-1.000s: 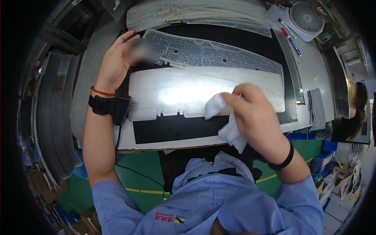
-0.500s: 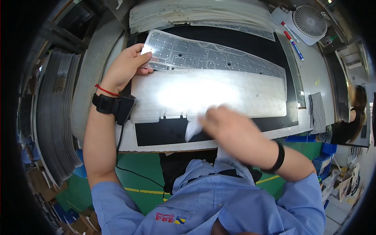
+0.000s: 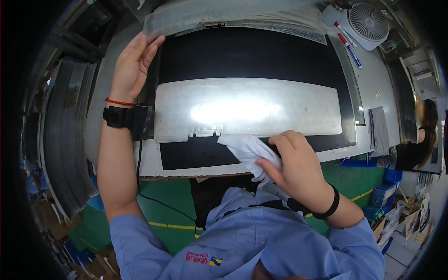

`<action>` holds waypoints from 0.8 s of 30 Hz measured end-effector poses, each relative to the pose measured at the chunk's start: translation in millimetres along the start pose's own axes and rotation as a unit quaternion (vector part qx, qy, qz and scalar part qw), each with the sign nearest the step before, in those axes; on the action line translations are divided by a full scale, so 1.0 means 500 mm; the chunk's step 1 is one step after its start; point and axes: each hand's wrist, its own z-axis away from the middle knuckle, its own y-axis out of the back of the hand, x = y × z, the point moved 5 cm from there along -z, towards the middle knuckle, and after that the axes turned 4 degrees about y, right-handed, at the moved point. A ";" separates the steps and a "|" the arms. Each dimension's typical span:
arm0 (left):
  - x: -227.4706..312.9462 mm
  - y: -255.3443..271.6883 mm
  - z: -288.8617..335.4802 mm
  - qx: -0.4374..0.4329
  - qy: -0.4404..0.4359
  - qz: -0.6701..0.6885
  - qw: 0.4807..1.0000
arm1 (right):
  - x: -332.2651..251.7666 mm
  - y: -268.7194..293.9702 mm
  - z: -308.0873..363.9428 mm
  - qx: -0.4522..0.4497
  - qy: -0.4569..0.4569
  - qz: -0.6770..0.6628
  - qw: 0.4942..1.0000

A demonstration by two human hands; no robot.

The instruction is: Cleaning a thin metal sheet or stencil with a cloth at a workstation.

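My left hand (image 3: 131,67) is raised at the far left of the black mat (image 3: 252,56). Its fingers are stretched out and apart, beside the left end of the stack of clear sheets (image 3: 196,21). In my right hand (image 3: 301,165) is a crumpled white cloth (image 3: 249,151), pinched between thumb and fingers. The cloth touches or hangs just over the front edge of a translucent circuit sheet (image 3: 280,109). That sheet lies flat across the front part of the mat, with bright glare at its middle and a notched tab at its front left.
A white fan (image 3: 368,23) and two markers (image 3: 350,51) are at the back right of the table. Grey cloth (image 3: 379,130) hangs at the right edge. Many sheets stand stacked at the left (image 3: 67,135). Another person (image 3: 422,135) is partly visible at far right.
The printed circuit sheet held in my left hand has left the mat, and that hand has moved back, its fingers now apart. My right hand has shifted slightly right with the cloth.
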 end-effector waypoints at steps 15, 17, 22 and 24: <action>0.010 -0.044 0.062 -0.147 0.035 -0.540 0.828 | 0.088 0.033 -0.013 0.138 -0.084 -0.560 0.813; -0.005 -0.036 0.049 -0.137 0.079 -0.486 0.860 | 0.094 0.037 -0.009 0.122 -0.102 -0.578 0.800; -0.004 -0.044 0.039 -0.086 0.081 -0.354 0.928 | 0.110 0.007 -0.004 0.094 -0.145 -0.587 0.791; -0.018 -0.028 0.026 -0.068 0.088 -0.283 0.953 | 0.102 0.001 -0.006 0.095 -0.154 -0.578 0.795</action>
